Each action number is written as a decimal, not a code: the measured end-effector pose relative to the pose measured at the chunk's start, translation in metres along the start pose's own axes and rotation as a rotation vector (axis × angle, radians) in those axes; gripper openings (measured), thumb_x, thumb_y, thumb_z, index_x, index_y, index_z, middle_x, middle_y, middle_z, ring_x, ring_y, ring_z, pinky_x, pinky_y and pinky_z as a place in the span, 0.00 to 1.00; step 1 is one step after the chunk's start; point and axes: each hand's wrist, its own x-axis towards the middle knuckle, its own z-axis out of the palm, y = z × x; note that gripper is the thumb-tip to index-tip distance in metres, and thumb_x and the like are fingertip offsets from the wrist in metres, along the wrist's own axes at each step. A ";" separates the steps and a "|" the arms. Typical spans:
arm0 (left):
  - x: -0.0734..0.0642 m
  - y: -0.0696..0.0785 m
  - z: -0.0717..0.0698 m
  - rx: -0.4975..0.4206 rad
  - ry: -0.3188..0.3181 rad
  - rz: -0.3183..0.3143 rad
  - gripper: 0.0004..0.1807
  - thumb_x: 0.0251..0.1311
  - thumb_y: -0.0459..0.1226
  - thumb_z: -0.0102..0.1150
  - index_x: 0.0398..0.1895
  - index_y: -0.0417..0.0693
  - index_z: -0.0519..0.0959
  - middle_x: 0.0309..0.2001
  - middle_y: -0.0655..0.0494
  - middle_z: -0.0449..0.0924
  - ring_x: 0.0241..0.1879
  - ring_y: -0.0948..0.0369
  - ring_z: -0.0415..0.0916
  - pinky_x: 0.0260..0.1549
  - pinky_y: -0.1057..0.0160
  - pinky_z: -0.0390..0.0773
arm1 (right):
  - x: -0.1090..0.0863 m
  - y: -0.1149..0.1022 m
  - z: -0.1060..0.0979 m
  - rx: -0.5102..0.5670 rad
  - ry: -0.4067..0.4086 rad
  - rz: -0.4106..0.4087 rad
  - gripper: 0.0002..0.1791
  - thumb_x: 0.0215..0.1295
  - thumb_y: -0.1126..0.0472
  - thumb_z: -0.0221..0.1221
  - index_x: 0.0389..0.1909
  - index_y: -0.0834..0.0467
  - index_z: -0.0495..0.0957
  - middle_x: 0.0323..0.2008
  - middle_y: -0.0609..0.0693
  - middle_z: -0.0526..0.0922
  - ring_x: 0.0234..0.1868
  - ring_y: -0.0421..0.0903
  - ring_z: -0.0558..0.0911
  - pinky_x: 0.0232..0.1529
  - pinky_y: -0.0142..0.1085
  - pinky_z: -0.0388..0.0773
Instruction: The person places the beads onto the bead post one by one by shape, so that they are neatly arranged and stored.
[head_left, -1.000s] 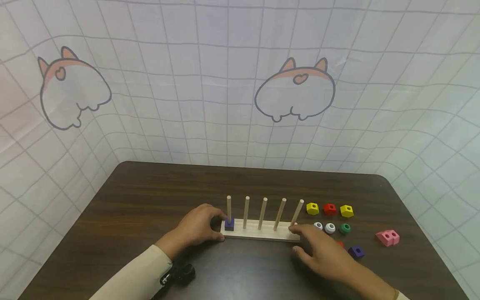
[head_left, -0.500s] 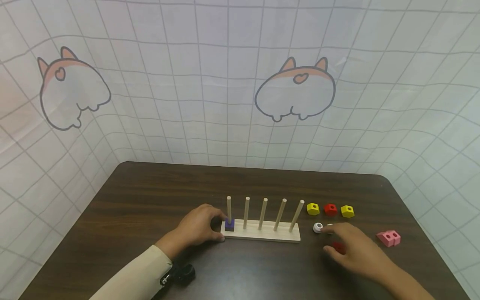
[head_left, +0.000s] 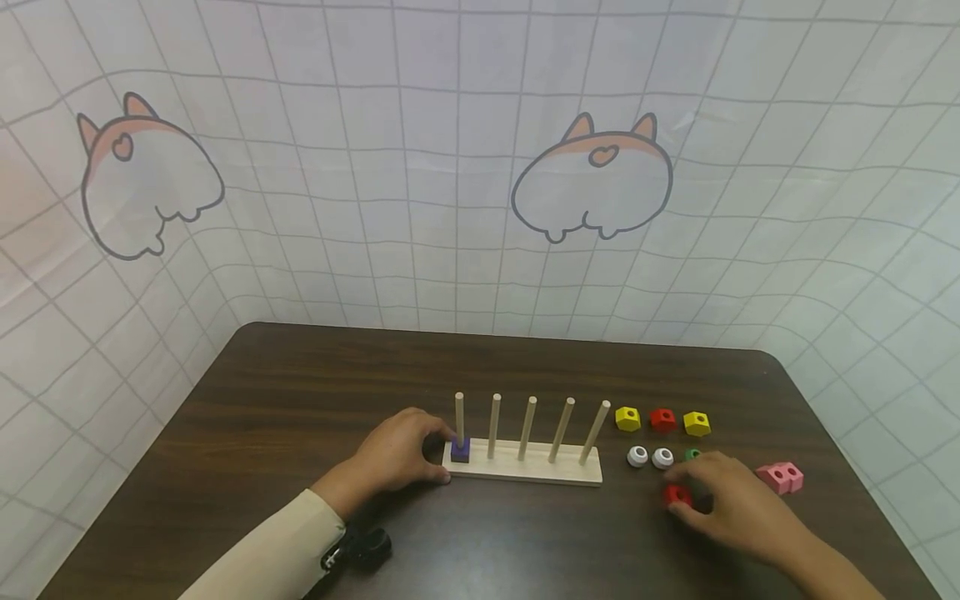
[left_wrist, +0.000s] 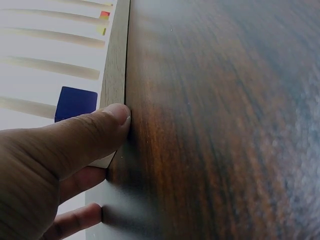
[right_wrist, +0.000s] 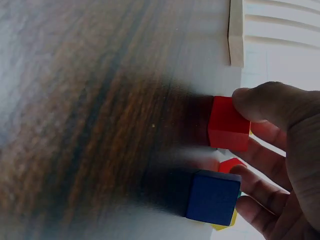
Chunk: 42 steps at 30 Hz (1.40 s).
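Note:
A pale wooden peg board (head_left: 525,473) with several upright pegs lies on the dark table, and a purple block (head_left: 460,451) sits at the foot of its leftmost peg. My left hand (head_left: 397,450) holds the board's left end, thumb on the front edge (left_wrist: 114,75) in the left wrist view. To the right of the board, my right hand (head_left: 738,504) pinches a red block (head_left: 677,495) low over the table, thumb on its near side and fingers behind. Beside it in the right wrist view is a dark blue-purple block (right_wrist: 214,198), hidden by the hand in the head view.
Two white beads (head_left: 637,456) and a partly covered green bead (head_left: 692,454) lie behind my right hand. Farther back sit two yellow blocks (head_left: 627,419) with a red block (head_left: 663,420) between them. Pink blocks (head_left: 782,477) lie to the right. A patterned curtain (head_left: 450,250) hangs behind the table.
My right hand has left the board's right end, moved right past the white beads, and come down around the red block. My left hand and the board stay in place.

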 end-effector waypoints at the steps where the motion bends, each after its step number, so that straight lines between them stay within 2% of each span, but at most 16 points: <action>1: 0.000 0.000 0.000 0.000 -0.001 0.000 0.25 0.40 0.47 0.85 0.45 0.59 0.88 0.46 0.61 0.86 0.54 0.55 0.78 0.54 0.51 0.76 | -0.001 0.000 0.000 -0.002 -0.009 0.007 0.23 0.39 0.56 0.82 0.39 0.45 0.84 0.37 0.33 0.80 0.40 0.43 0.81 0.42 0.46 0.80; 12: 0.000 0.000 0.000 -0.008 -0.010 -0.014 0.25 0.41 0.46 0.85 0.46 0.58 0.88 0.48 0.60 0.85 0.55 0.54 0.77 0.55 0.50 0.76 | 0.001 -0.002 -0.004 -0.026 -0.066 0.051 0.22 0.42 0.56 0.81 0.39 0.44 0.84 0.37 0.33 0.79 0.41 0.44 0.81 0.42 0.48 0.79; 20: 0.000 0.001 0.000 -0.006 -0.008 -0.024 0.25 0.40 0.46 0.85 0.46 0.59 0.88 0.48 0.59 0.85 0.55 0.54 0.77 0.55 0.50 0.76 | 0.011 -0.003 -0.005 -0.022 -0.004 0.008 0.22 0.41 0.57 0.82 0.39 0.46 0.84 0.36 0.34 0.81 0.38 0.41 0.82 0.40 0.44 0.81; 27: -0.001 0.001 -0.001 -0.011 -0.009 -0.020 0.25 0.41 0.46 0.85 0.46 0.58 0.87 0.48 0.58 0.85 0.55 0.53 0.77 0.55 0.49 0.76 | 0.024 -0.011 -0.015 -0.014 0.002 0.032 0.20 0.44 0.55 0.80 0.36 0.43 0.81 0.35 0.31 0.78 0.36 0.36 0.79 0.37 0.40 0.80; 32: -0.001 0.002 -0.001 -0.005 -0.012 -0.024 0.25 0.41 0.46 0.85 0.46 0.59 0.87 0.48 0.59 0.85 0.55 0.54 0.77 0.55 0.50 0.75 | 0.034 -0.016 -0.023 -0.012 -0.007 0.020 0.17 0.46 0.56 0.79 0.36 0.43 0.82 0.35 0.31 0.80 0.36 0.38 0.81 0.36 0.41 0.81; 39: -0.001 0.002 -0.001 0.006 -0.012 -0.016 0.25 0.41 0.47 0.84 0.46 0.58 0.87 0.48 0.60 0.85 0.56 0.54 0.77 0.56 0.50 0.75 | 0.046 -0.024 -0.036 -0.002 -0.047 0.082 0.15 0.52 0.54 0.78 0.39 0.44 0.84 0.38 0.34 0.82 0.38 0.40 0.82 0.36 0.43 0.81; 42: -0.001 0.001 -0.001 0.003 -0.011 -0.012 0.25 0.41 0.47 0.84 0.46 0.58 0.87 0.48 0.60 0.85 0.56 0.54 0.77 0.57 0.50 0.75 | 0.051 -0.028 -0.042 -0.001 -0.038 0.090 0.15 0.53 0.53 0.77 0.41 0.43 0.84 0.39 0.35 0.82 0.38 0.39 0.82 0.36 0.42 0.81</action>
